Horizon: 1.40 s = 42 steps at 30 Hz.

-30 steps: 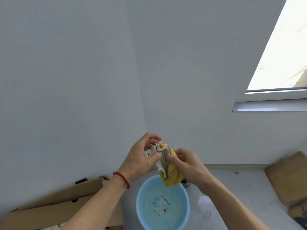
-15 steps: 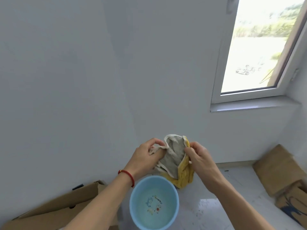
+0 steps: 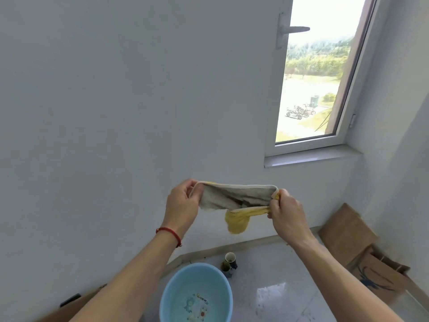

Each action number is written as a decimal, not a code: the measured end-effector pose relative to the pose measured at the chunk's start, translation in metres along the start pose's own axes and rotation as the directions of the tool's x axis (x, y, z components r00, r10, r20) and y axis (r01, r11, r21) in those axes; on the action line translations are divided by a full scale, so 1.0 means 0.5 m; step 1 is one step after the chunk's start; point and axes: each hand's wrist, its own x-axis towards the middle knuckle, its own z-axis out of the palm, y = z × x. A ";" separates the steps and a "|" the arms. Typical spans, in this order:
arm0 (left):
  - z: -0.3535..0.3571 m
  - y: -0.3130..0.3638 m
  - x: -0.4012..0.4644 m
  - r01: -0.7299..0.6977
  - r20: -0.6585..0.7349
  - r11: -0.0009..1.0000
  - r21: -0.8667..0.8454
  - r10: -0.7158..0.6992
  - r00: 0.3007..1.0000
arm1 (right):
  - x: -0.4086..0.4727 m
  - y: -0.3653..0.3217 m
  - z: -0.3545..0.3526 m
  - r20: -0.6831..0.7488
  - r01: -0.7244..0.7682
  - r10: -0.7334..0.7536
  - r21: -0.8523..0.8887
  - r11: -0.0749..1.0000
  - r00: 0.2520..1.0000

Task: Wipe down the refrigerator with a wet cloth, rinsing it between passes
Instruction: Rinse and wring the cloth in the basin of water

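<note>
I hold a grey and yellow cloth (image 3: pixel 236 199) stretched out sideways in the air between both hands. My left hand (image 3: pixel 182 205) pinches its left end, and my right hand (image 3: pixel 285 211) pinches its right end. A yellow fold of the cloth hangs down below the middle. Below the hands, a light blue basin (image 3: pixel 176 289) with water stands on the floor. A large pale flat surface (image 3: pixel 81 135) fills the left of the view; whether it is the refrigerator I cannot tell.
A small cup (image 3: pixel 229 259) and a dark bottle (image 3: pixel 225 268) stand on the floor behind the basin. Cardboard boxes lie at the right (image 3: pixel 343 235) and lower left (image 3: pixel 88 300). A window (image 3: pixel 318 77) with a sill is in the wall at the right.
The bunched cloth has been pulled open and stretched out flat between my hands, which moved apart and rose. The view tilted up, showing more of the window.
</note>
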 end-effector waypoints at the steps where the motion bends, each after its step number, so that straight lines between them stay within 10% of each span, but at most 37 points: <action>1: -0.006 0.004 0.012 0.021 0.002 0.998 -0.060 -0.021 1.000 | 0.005 -0.005 -0.005 -0.007 -0.001 0.001 0.012 1.000 1.000; 10: -0.075 0.048 0.082 0.125 0.325 0.973 -0.196 -0.056 0.944 | 0.035 -0.009 -0.052 0.129 -0.155 0.101 0.526 0.836 0.986; 24: -0.053 0.088 0.107 0.159 0.330 0.918 -0.364 -0.032 0.943 | 0.050 -0.045 -0.122 -0.111 0.092 -0.042 0.497 0.863 0.993; 28: -0.040 0.091 0.156 0.432 0.420 0.674 -0.599 -0.195 0.886 | 0.095 -0.039 -0.139 0.221 -0.222 0.057 0.856 0.467 0.974; 34: 0.037 -0.142 -0.079 0.847 0.788 0.494 -0.198 -0.434 0.437 | -0.108 0.137 -0.019 0.618 -0.635 0.240 0.565 0.527 0.748; 42: 0.027 -0.185 -0.093 0.736 0.650 0.663 -0.139 -0.499 0.573 | -0.115 0.193 -0.067 0.677 -0.745 0.376 0.400 0.533 0.632</action>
